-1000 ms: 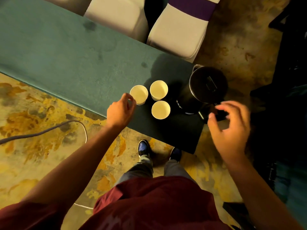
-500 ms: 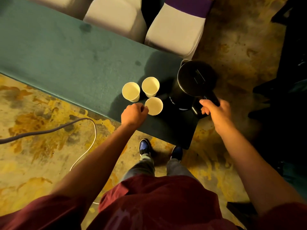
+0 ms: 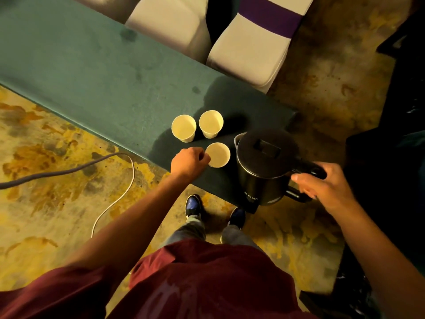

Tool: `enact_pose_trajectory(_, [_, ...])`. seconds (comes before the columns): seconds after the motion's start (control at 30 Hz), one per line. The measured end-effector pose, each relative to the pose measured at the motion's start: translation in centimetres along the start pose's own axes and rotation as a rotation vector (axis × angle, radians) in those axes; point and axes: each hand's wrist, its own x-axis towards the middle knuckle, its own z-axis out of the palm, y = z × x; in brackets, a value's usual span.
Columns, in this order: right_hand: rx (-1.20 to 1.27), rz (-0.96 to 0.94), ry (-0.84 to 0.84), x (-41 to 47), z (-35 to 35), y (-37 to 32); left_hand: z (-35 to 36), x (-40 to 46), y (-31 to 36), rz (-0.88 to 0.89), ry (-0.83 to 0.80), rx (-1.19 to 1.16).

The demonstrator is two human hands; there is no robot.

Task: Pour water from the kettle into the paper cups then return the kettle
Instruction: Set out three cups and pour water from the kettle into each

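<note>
Head view, looking straight down: the black kettle (image 3: 264,164) sits over the table's near right corner, lid shut, its spout toward the far left and its handle sticking out to the right, past the table's right end. Its body overhangs the near edge in this view, so whether its base rests on the cloth or hangs just above it cannot be told. The right hand (image 3: 322,185) is wrapped round the handle, fingers curled over the top bar and thumb along the inner side, beyond the table's right edge.

Just left of the kettle stands the nearest paper cup (image 3: 217,154), upright and close to the near edge, a narrow gap between it and the kettle's wall. The left hand (image 3: 189,161) is at that cup's left side, fingers curled in against the rim or wall; it seems to pinch the cup, though the contact itself is hidden behind the knuckles. Two more paper cups stand farther in from the near edge, side by side and almost touching: the left cup (image 3: 184,128) and the right cup (image 3: 211,127). All three are open-mouthed; whether any holds water cannot be told.

The table (image 3: 92,72) wears a green cloth. Behind its far edge stand white covered chairs (image 3: 248,49), one with a purple band. A cable (image 3: 110,203) snakes across the yellow-stained floor to the left.
</note>
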Motion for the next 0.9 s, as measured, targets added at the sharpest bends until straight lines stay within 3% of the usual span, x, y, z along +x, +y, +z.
enact_pose_trajectory(0.37, [-0.125,-0.012,-0.126,-1.1,1.0,-1.6,0.7,0.1,-0.7,0.017,0.007,-0.052])
enact_pose_trajectory(0.9, [-0.296,0.066,-0.091,-1.6,1.9,-2.6,1.2,0.1,-1.0,0.034,-0.011,-0.076])
